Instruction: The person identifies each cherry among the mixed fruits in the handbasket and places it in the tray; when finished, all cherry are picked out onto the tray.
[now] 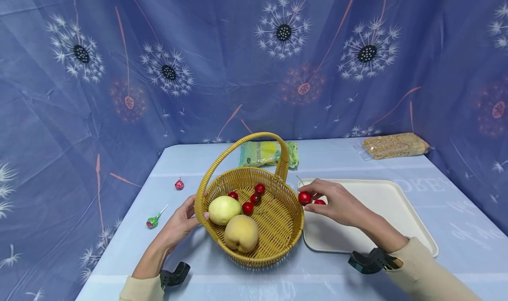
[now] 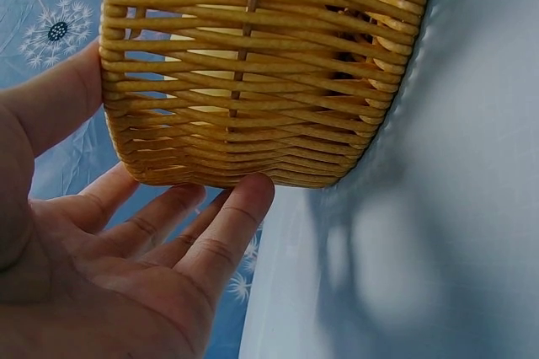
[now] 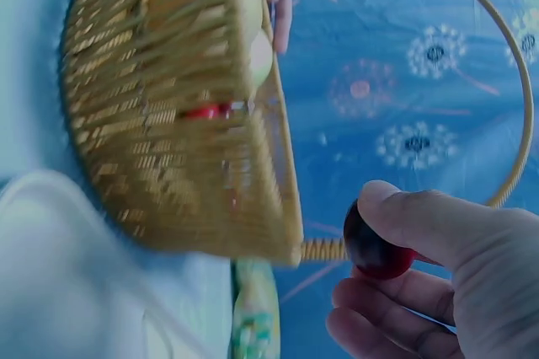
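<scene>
A yellow woven basket [image 1: 278, 248] with a tall handle appears tilted in the middle of the table. My left hand [image 1: 183, 219] holds its left side, thumb at the rim and fingers [image 2: 223, 245] against the lower wall. Inside lie a pale yellow oval fruit [image 1: 224, 210], a peach [image 1: 241, 233] and several red cherries [image 1: 248, 208]. At the basket's right edge, my right hand [image 1: 337, 202] pinches a cherry [image 3: 377, 245] between thumb and fingers. Another cherry [image 1: 319, 202] shows just beneath that hand; whether it is held or on the tray I cannot tell.
A white tray [image 1: 373, 230] lies under my right forearm. Behind the basket is a green and yellow packet [image 1: 262, 154]; a bag of grain-like food [image 1: 397, 145] lies far right. Left are a red lollipop [image 1: 179, 185] and a green lollipop [image 1: 152, 222]. Blue curtains surround the table.
</scene>
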Tool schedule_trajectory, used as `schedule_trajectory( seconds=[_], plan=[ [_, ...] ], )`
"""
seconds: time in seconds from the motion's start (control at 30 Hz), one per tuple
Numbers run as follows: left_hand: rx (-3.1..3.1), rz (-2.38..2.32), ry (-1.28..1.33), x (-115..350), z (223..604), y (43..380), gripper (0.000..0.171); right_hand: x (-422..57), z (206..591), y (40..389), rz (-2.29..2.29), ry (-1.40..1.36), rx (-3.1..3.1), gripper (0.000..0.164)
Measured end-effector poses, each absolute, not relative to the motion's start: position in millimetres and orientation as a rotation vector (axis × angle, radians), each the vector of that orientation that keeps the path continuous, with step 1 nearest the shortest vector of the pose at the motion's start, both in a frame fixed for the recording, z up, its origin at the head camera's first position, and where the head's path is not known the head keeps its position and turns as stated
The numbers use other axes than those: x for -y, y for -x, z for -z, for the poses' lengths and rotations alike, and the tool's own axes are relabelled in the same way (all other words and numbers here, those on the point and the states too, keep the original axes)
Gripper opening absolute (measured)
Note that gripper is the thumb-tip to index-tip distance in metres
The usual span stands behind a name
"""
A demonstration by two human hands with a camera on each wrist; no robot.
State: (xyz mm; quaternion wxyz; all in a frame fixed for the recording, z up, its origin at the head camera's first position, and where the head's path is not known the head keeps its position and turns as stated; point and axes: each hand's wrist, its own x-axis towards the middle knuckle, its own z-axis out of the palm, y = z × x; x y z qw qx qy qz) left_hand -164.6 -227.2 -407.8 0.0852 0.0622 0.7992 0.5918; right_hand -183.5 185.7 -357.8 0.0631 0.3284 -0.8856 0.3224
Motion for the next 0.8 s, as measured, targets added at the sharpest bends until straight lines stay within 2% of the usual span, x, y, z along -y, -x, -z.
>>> schedule_trajectory(
  seconds=[0.4,0.8],
  plan=[
    [-2.392,-1.753,-0.185,226,407,164,0.067,-234,387,180,-0.859,-0.783,2.668,0.04],
    [-2.423,-1.716,-0.187,227,406,164,0.068,-256,416,183,-0.807,-0.644,2.763,0.04]
  ],
)
